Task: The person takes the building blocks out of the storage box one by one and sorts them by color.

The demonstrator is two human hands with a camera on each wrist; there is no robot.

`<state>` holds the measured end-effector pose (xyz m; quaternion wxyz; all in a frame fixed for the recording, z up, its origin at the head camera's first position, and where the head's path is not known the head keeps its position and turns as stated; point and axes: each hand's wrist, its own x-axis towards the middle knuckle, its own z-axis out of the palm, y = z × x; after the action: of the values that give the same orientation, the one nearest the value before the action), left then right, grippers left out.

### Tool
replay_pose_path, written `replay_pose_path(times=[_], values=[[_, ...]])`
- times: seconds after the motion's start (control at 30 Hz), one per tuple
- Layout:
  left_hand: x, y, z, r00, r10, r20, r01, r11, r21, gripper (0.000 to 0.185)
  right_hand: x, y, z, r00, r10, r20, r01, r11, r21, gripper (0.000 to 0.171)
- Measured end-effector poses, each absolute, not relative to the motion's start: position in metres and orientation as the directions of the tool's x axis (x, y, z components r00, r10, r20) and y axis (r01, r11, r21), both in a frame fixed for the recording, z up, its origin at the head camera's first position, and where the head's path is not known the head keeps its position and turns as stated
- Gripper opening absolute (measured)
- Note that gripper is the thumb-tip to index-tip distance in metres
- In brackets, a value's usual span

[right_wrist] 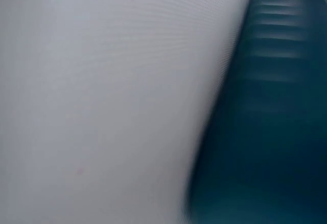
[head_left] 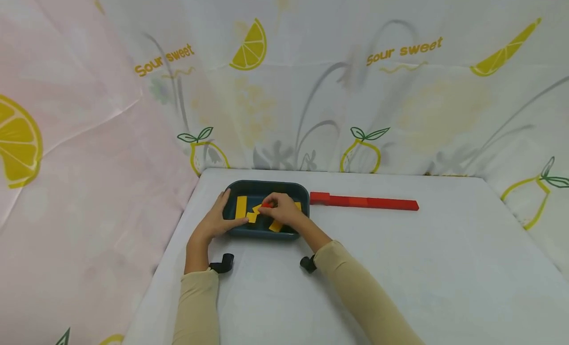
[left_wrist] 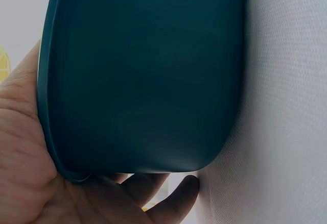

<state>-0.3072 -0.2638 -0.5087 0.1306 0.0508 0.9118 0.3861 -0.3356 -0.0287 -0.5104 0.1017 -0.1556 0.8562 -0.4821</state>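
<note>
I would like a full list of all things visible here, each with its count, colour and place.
tray: one, dark teal, on the table near its back left corner.
yellow blocks: several flat pieces, yellow, inside the tray; the exact count is hidden by the hand.
small red piece: one, red, inside the tray at the right hand's fingertips.
red row of blocks: one long line, red, on the table to the right of the tray.
table: one, white cover, fills the foreground.
curtain: white with lemon print behind, pink at the left.
left hand: holds the tray's left rim.
right hand: reaches into the tray and pinches the small red piece.
</note>
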Motion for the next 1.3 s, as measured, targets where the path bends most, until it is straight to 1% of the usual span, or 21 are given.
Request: replay_pose_path(times=[0.1,0.17,0.23,0.3,0.43,0.53,0.63,0.77,0.87,1.1,1.3], values=[[-0.308,-0.264,-0.507,-0.96,0.187,-0.209,-0.023,0.689,0.724,0.119,-0.336,-0.029,-0.508,-0.938,-0.348,0.0,-0.152,0.411,-0.899,0.023],[-0.309,-0.264,-0.506,-0.96,0.179,-0.216,-0.037,0.681,0.731,0.12,-0.337,-0.029,-0.506,-0.944,-0.33,-0.012,-0.12,0.379,-0.918,0.02],[-0.31,-0.264,-0.506,-0.96,0.173,-0.22,-0.048,0.673,0.738,0.12,-0.338,-0.029,-0.505,-0.947,-0.318,-0.037,-0.085,0.363,-0.928,0.018],[-0.312,-0.265,-0.505,-0.962,0.17,-0.215,-0.045,0.675,0.737,0.119,-0.34,-0.03,-0.503,-0.947,-0.317,-0.051,-0.076,0.374,-0.924,0.021],[-0.314,-0.266,-0.503,-0.965,0.174,-0.199,-0.024,0.691,0.722,0.118,-0.344,-0.03,-0.5,-0.94,-0.339,-0.041,-0.118,0.436,-0.892,0.033],[-0.314,-0.266,-0.501,-0.966,0.175,-0.19,-0.015,0.697,0.717,0.117,-0.345,-0.03,-0.498,-0.936,-0.352,-0.028,-0.15,0.468,-0.871,0.037],[-0.315,-0.266,-0.499,-0.966,0.176,-0.187,-0.012,0.696,0.718,0.117,-0.345,-0.03,-0.496,-0.933,-0.359,-0.009,-0.168,0.46,-0.872,0.036],[-0.316,-0.267,-0.5,-0.968,0.18,-0.176,-0.002,0.692,0.722,0.118,-0.344,-0.029,-0.496,-0.928,-0.37,0.045,-0.226,0.463,-0.857,0.034],[-0.315,-0.268,-0.501,-0.968,0.182,-0.173,0.001,0.69,0.724,0.118,-0.342,-0.029,-0.496,-0.925,-0.372,0.073,-0.261,0.484,-0.835,0.033],[-0.314,-0.267,-0.502,-0.966,0.178,-0.188,-0.013,0.693,0.721,0.118,-0.337,-0.03,-0.499,-0.913,-0.397,0.094,-0.294,0.481,-0.826,0.035],[-0.308,-0.264,-0.511,-0.96,0.179,-0.215,-0.036,0.683,0.729,0.117,-0.33,-0.025,-0.506,-0.904,-0.403,0.143,-0.343,0.482,-0.806,0.036]])
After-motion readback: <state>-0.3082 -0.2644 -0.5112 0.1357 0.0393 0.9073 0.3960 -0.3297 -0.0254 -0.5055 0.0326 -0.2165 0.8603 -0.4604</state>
